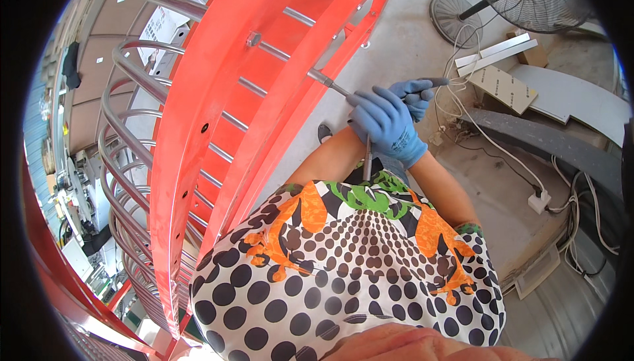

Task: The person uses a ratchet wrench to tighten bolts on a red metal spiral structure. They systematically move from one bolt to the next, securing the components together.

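Note:
My right hand (388, 122), in a blue work glove, is closed around an L-shaped socket wrench (368, 159). One arm of the wrench ends in a socket (319, 77) at the edge of a red metal beam (277, 98); whether it sits on a fastener cannot be seen. The other arm points down toward my patterned shirt. Beyond the right hand, with the forearms crossed, is my gloved left hand (415, 97). A dark finger or handle points right from it, and the right hand partly covers it, so its grip is unclear.
Curved steel tubes (133, 71) and rods (247, 86) run along the red frame on my left. A pedestal fan (455, 19) stands at upper right. Cables (500, 150), a white plug (539, 201), boards (502, 89) and a dark curved beam (540, 128) lie on the right.

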`<state>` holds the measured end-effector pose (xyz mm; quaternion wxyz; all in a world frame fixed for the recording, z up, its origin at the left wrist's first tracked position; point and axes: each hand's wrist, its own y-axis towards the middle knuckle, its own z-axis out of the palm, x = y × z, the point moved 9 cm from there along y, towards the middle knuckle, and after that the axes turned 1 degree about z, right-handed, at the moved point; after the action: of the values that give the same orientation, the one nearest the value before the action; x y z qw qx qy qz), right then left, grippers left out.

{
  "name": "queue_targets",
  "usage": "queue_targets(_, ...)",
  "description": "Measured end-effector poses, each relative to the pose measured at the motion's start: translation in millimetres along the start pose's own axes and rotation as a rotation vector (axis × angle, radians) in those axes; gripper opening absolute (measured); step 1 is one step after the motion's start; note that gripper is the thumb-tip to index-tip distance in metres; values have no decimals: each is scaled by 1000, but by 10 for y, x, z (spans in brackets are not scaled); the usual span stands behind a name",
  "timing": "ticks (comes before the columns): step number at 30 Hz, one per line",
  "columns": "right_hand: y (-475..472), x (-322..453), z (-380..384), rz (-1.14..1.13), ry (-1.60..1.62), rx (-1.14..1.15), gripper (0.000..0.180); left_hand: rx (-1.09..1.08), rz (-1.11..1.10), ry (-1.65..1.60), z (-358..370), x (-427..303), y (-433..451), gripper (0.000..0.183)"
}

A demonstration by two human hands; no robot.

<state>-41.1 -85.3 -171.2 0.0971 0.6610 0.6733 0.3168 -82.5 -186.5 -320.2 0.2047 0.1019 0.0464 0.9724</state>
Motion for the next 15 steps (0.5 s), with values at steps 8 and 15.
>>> queue_targets(8, -41, 152, 109, -290, 113, 208, 32, -265, 25, 69, 47, 80, -107, 42)
queue_targets(15, -174, 361, -156, -186, 146, 268, 21, -336, 51, 351, -1, -123, -121, 42)
